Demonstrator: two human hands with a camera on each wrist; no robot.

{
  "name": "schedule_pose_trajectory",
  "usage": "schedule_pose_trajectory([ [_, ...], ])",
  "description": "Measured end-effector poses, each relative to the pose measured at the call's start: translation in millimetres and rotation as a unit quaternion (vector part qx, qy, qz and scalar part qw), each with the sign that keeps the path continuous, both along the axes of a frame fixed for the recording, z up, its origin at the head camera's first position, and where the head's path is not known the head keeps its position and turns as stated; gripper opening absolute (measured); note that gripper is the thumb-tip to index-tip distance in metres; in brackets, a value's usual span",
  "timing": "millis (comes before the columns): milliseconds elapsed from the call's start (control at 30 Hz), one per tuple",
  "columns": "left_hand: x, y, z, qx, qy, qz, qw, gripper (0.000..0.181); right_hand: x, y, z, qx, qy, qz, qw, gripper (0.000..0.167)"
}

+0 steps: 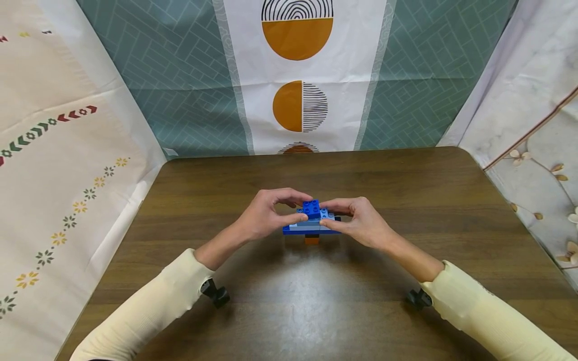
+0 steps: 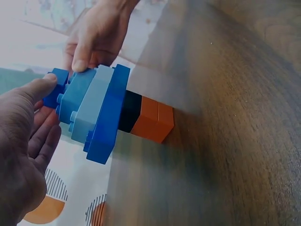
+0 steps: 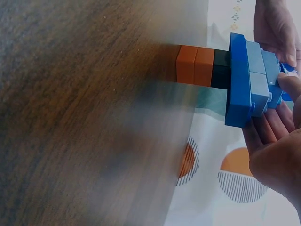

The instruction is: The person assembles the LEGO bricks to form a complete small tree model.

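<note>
A stacked toy-brick model stands upright on the table. Orange bricks (image 2: 153, 120) form its base, with a black brick (image 2: 130, 111) above them. Across that lies a long blue brick (image 3: 238, 84), topped by stepped lighter-blue bricks (image 3: 257, 77). My left hand (image 1: 266, 215) pinches a small studded blue brick (image 1: 311, 207) between thumb and fingers at the very top. Whether this brick is fully seated is unclear. From the other side, my right hand (image 1: 366, 224) grips the upper lighter-blue layer, its thumb on the near face and fingers behind.
The brown wooden table (image 1: 217, 190) extends around the model. Behind it hangs a patterned cloth (image 1: 189, 60), with a floral cloth (image 1: 533, 145) at the right and an embroidered one (image 1: 67, 165) at the left. Dark camera mounts (image 1: 217, 295) protrude from both sleeves.
</note>
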State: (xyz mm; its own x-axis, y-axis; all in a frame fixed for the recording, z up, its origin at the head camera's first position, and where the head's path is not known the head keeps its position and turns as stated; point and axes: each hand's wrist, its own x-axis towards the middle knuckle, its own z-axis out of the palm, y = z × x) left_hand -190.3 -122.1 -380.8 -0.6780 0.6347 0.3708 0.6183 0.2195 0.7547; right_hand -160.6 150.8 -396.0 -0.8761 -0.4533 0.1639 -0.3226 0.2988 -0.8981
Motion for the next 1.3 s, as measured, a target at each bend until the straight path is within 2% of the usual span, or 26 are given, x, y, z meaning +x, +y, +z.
schedule_pose_trajectory([
  [700,1.0,0.8,4.9,-0.018,0.027,-0.009,0.9994,0.036,0.4,-0.6,0.6,0.004,0.003,-0.003,1.0000,0.038],
  [1133,4.2,4.6,11.3,-0.059,0.042,0.002,0.9973,0.034,0.2,-0.4,-0.3,0.010,0.014,-0.001,0.9999,0.038],
  [1300,5.1,5.2,11.8,-0.061,0.042,0.003,0.9973,0.033,0.7,-0.4,-0.9,0.017,0.023,-0.003,0.9996,0.039],
])
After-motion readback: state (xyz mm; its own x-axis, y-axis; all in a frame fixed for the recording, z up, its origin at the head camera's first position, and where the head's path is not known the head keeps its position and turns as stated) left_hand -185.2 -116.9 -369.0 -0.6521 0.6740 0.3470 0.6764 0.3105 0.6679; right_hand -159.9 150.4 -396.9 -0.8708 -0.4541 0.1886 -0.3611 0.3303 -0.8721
